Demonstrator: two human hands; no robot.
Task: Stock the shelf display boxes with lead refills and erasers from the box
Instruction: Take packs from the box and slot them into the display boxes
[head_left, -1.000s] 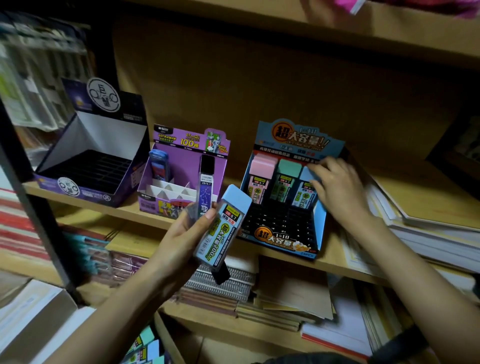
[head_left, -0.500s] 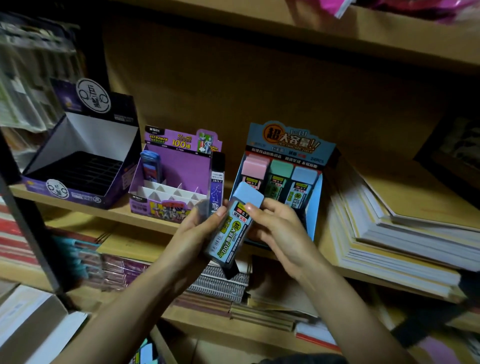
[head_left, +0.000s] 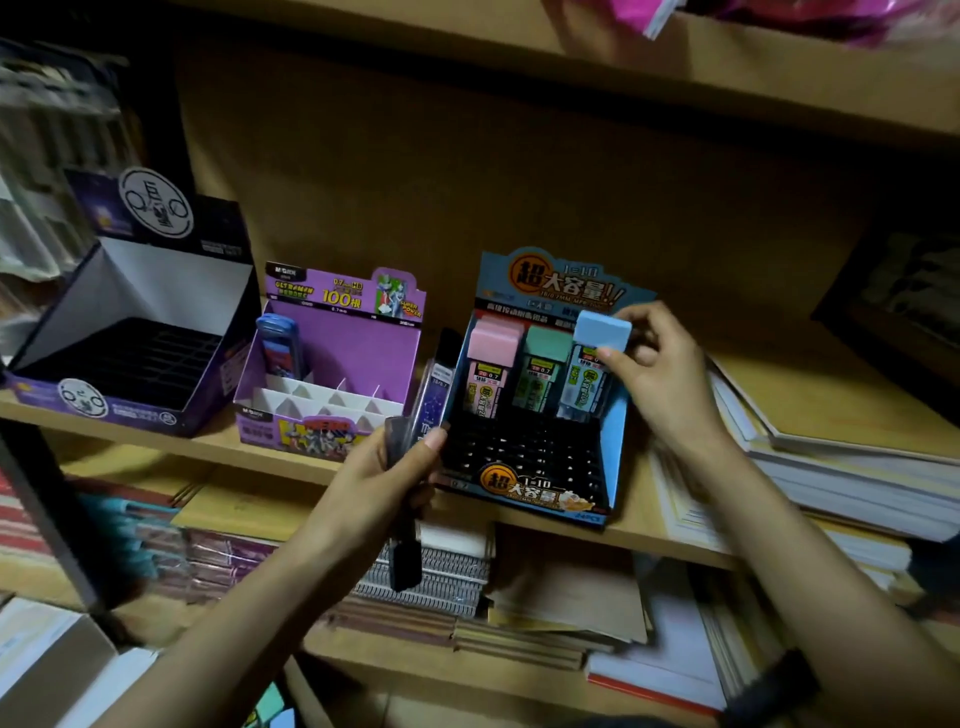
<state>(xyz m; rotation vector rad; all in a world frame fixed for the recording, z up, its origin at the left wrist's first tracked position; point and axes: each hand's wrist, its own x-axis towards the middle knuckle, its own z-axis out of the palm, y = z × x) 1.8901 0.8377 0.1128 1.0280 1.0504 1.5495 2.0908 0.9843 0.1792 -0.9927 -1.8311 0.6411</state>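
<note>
1. Nearest, the left grip (head_left: 387, 480) is curled round slim dark refill tubes (head_left: 406, 558). It holds them just in front of the shelf (head_left: 249, 452), between the two coloured display boxes.
2. Just behind it, the blue display box (head_left: 610, 441) stands on the shelf. Its front black slots hold nothing.
3. In that box's back row, a pink case (head_left: 491, 358) and a green case (head_left: 543, 358) stand upright side by side. The right grip (head_left: 657, 374) pinches the cap of the blue refill case (head_left: 597, 332) at the right-hand back slot. The cap seems to ride a touch higher than its neighbours.
4. The step in hand looks like seating this case. The next move calls for a straight push down until it sits level, then letting go without tipping the green case.
5. Farther left, the purple display box (head_left: 337, 358) has one blue item (head_left: 280, 345) in a back compartment. The dark display box (head_left: 130, 338) beyond shows no stock. The slim tubes probably belong in one of these, but I cannot tell which.
</note>
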